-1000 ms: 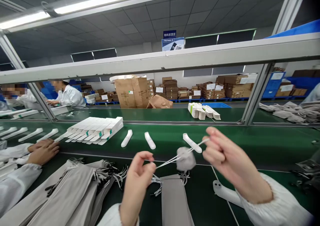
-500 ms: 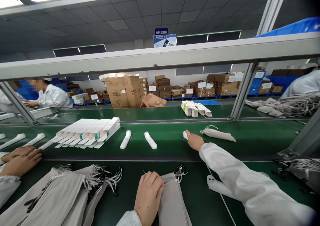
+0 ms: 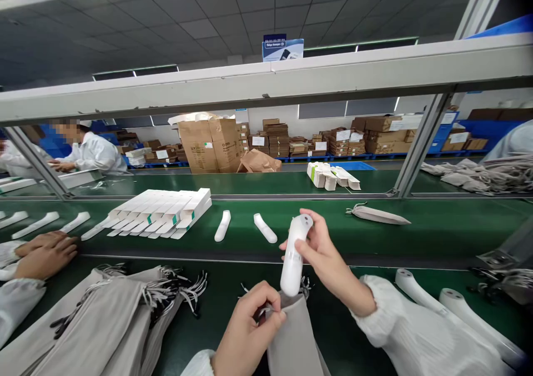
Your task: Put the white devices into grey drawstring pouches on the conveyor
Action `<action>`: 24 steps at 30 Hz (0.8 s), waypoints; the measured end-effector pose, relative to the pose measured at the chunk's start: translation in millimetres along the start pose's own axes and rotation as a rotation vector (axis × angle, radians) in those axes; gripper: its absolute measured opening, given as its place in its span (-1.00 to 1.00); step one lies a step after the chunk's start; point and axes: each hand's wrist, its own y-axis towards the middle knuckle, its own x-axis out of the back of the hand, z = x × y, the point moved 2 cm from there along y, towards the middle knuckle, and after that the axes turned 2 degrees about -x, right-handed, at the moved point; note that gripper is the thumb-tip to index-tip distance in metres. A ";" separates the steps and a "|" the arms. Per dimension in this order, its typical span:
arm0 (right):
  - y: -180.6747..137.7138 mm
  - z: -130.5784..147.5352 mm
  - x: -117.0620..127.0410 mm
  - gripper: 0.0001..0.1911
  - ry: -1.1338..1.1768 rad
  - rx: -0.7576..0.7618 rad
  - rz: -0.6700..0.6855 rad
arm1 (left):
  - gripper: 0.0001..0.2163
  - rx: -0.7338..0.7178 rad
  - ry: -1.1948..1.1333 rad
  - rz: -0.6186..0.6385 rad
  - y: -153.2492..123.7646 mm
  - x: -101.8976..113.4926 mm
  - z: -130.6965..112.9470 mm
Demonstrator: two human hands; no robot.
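My right hand (image 3: pixel 318 248) grips a white handheld device shaped like a forehead thermometer (image 3: pixel 293 256). Its head with two dark spots points up, and its rounded lower end is at the mouth of a grey drawstring pouch (image 3: pixel 291 331); whether it is inside the mouth I cannot tell. My left hand (image 3: pixel 254 326) pinches that pouch's upper edge between thumb and forefinger. Beneath it lie more pouches of the same kind. On the green belt behind, two more white thermometers (image 3: pixel 222 225) (image 3: pixel 265 228) lie apart, and a filled-looking grey pouch (image 3: pixel 378 215) rests to their right.
At the left is a heap of grey drawstring pouches (image 3: pixel 104 320). Another person's hands (image 3: pixel 48 254) rest near a row of open white boxes (image 3: pixel 162 212). More white thermometers (image 3: pixel 425 295) lie beside my right sleeve. A metal post (image 3: pixel 422 143) and crossbar frame the belt (image 3: pixel 333 220).
My right hand has come back from the belt, bringing a white thermometer to the pouch mouth. My left hand, flat on the pouch before, now pinches its edge. The view has shifted slightly.
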 end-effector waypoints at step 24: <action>-18.5 100.5 43.5 -0.87 0.131 0.260 -0.352 | -0.81 -0.032 -0.017 -0.357 7.7 4.8 -5.5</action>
